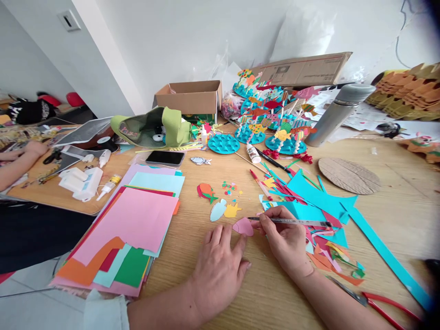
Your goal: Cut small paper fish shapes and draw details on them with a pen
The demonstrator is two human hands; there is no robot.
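L hand (220,266) lies flat, fingers loosely spread, prob. steadying pink cutout (243,226) at its fingertips, contact unclear; too light a press could let it skid. R hand (285,240) grips pen (302,222), tip at cutout's edge.

Cannot read the print on the pen (299,222), too small. Cannot be sure of contact between its tip and the pink paper piece (242,227). Cannot see the floor of the cardboard box (197,104) behind its front wall. Lose part of the scissors (365,299) past the bottom edge, and of a co-worker's arm (13,168) past the left.
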